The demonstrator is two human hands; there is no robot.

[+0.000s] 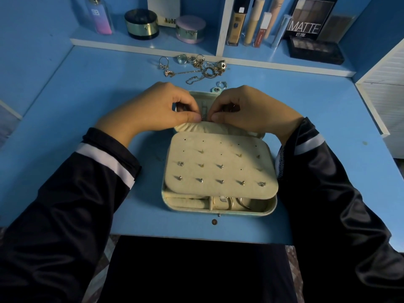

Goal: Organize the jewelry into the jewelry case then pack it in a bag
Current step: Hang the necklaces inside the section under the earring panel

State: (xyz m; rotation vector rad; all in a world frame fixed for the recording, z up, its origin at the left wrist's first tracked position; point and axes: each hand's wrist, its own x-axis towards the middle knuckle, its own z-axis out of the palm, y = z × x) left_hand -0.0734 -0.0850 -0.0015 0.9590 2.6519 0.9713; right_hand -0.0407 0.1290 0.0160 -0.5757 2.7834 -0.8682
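Pinching with left hand and right hand, fingertips nearly meeting, at a fine piece too small to name, against the lid of the case lying open on the desk. Probably risking, by easing either pinch, a drop into the folds behind the stud panel, or snagging the chains tangled just behind.
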